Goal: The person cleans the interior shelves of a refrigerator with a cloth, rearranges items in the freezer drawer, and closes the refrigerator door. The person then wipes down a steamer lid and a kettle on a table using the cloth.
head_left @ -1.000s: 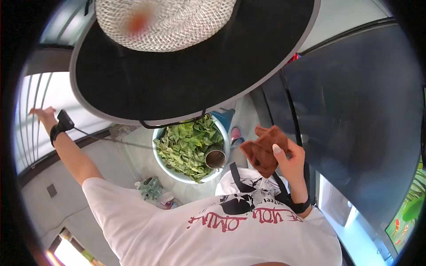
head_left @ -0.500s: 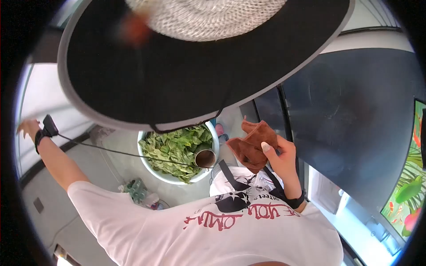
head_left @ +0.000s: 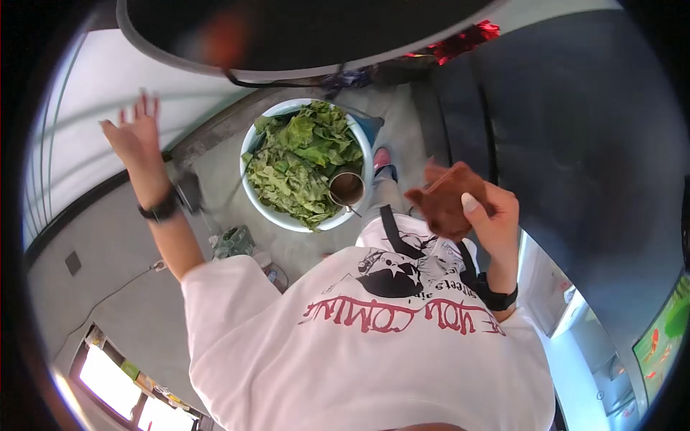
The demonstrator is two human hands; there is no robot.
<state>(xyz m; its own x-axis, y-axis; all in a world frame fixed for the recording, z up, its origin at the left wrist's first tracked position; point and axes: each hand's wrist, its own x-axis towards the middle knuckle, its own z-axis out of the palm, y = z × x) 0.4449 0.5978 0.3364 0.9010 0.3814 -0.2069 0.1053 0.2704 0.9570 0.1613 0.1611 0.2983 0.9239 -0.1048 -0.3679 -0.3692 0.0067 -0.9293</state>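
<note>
My right hand (head_left: pixel 496 219) grips a bunched reddish-brown cloth (head_left: pixel 451 202), thumb pressed on top of it, in front of my right side. Out to the left, my left hand (head_left: pixel 138 136) is raised with its fingers spread and nothing in it, close to a pale wall panel (head_left: pixel 86 93). Between the two hands, on the floor, stands a light-blue tub (head_left: pixel 251 188) heaped with green leaves (head_left: pixel 298 158). A metal cup (head_left: pixel 346 188) rests at the right side of the leaves, inside the tub's rim.
A large dark panel (head_left: pixel 589 122) rises on my right. A red shoe (head_left: pixel 382 158) shows beside the tub. Bags and bottles (head_left: pixel 236 243) lie on the floor at the left. The hat brim (head_left: pixel 287 36) covers the top of the view.
My left hand has swung up and inward, fingers now spread. My right hand, still gripping the cloth, appears farther right. The hat brim has risen, showing more of the tub.
</note>
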